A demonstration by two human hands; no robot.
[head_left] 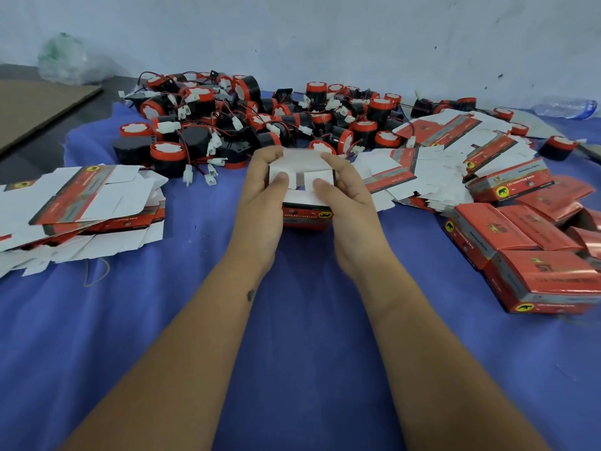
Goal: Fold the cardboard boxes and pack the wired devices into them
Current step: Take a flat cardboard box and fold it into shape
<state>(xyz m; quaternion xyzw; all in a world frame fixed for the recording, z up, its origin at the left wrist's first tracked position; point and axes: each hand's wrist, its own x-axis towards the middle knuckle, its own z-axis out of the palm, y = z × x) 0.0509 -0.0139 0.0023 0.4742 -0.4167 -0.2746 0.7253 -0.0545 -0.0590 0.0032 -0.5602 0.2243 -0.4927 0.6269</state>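
Note:
A small red cardboard box (305, 216) with white inner flaps sits between both hands at the middle of the blue cloth. My left hand (265, 193) grips its left side, thumb pressing the left flap down. My right hand (341, 193) grips the right side, thumb on the right flap. Behind the box lies a heap of black-and-red round wired devices (260, 118) with white plugs. Whether a device is inside the held box is hidden.
Flat unfolded boxes are stacked at the left (81, 203) and spread at the right (432, 164). Folded red boxes (520, 249) pile up at the right edge. A cardboard sheet (35, 109), a plastic bag (65, 60) and a plastic bottle (566, 107) lie near the wall.

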